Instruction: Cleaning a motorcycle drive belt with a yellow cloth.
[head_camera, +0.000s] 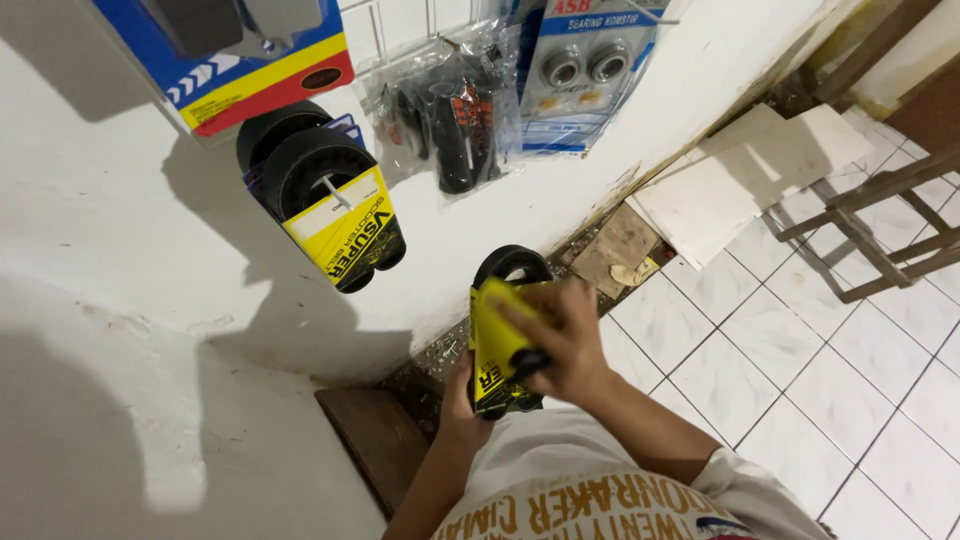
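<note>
- Right hand (560, 335) clasps the black rubber belt in its yellow card sleeve (500, 345) from above, steadying it.
- Left hand (462, 395) grips beneath, bearing the belt's weight.
- Matching sleeved belts (325, 205) hang on the white wall (120, 230), displayed within reach.

White wall (120, 250), white tiled floor (800, 360)

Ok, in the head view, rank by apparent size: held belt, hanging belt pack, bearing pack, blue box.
1. Blue box, cropped by the frame.
2. Hanging belt pack and bearing pack: look alike, so unranked.
3. Held belt, partly covered by the right hand.
</note>
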